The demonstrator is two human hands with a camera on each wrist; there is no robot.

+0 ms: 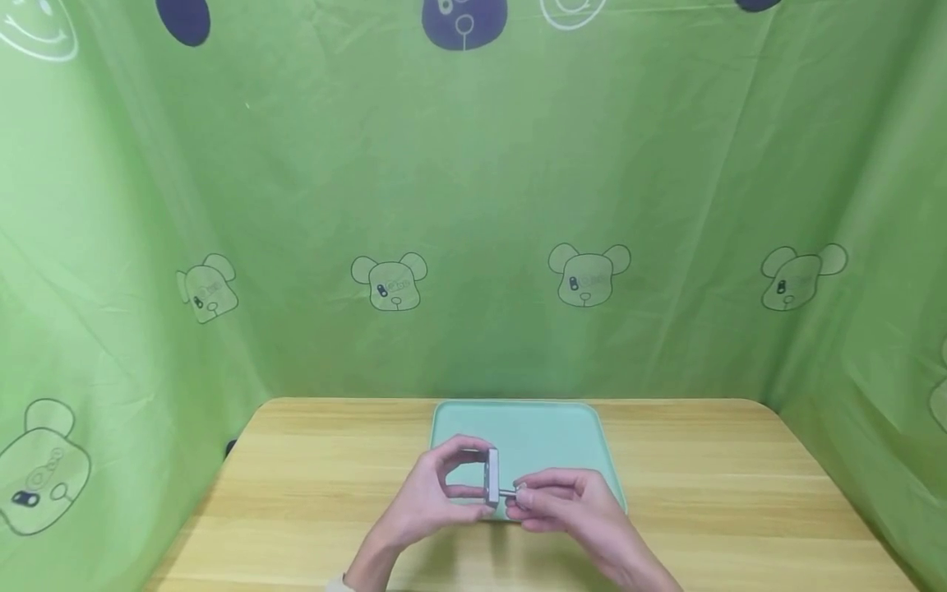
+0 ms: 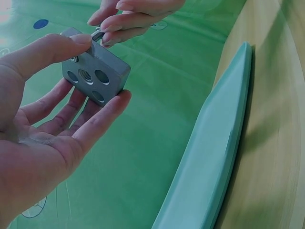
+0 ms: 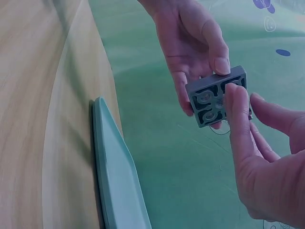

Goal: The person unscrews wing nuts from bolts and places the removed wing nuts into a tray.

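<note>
As my left hand [image 1: 429, 499] pinches a metal block [image 1: 492, 477] short of the worktop's far edge [image 1: 348, 404], my right hand [image 1: 575, 503] pinches a bolt [image 1: 507, 493].

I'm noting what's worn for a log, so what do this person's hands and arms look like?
The left hand and right hand are gloveless, with no rings, markings or cables showing. A pale edge, perhaps a cuff or strap, shows on the left arm; the right forearm is bare as far as the head view shows.
</note>
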